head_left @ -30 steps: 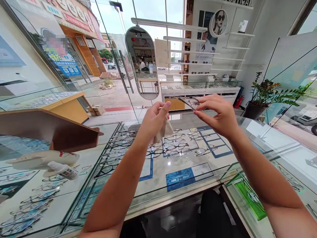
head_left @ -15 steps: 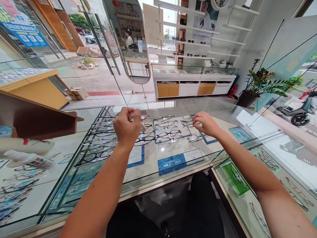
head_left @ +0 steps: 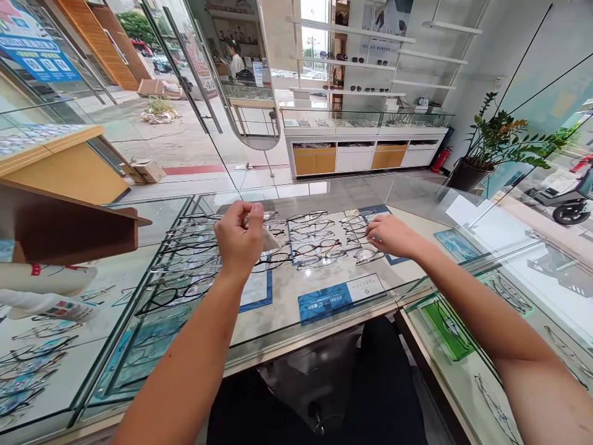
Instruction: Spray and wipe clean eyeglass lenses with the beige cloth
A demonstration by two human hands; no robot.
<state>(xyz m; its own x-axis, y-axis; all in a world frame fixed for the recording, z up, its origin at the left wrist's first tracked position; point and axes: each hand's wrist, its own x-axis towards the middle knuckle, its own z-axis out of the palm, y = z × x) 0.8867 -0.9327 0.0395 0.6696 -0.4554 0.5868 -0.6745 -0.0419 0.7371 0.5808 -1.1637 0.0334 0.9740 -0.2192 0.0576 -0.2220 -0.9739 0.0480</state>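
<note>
My left hand is closed around a pale cloth, whose end sticks out to the right, above the glass counter. Rows of eyeglasses lie below it, among them a dark pair and a brown-red pair. At the right end of the rows, my right hand has curled fingers at the edge of a column of glasses, beside a thin-rimmed pair. Whether its fingertips hold a frame is too small to tell. A blue and white card lies near the counter's front edge.
White spray bottle and a paper roll stand out at the left, below a brown wooden stand. A green tray with glasses is at the right. Farther off are a potted plant, a mirror and a display cabinet.
My right hand has shifted slightly right, and its fingers have come down closer to the glasses. More of the cloth shows from my left hand. The view has shifted a little.
</note>
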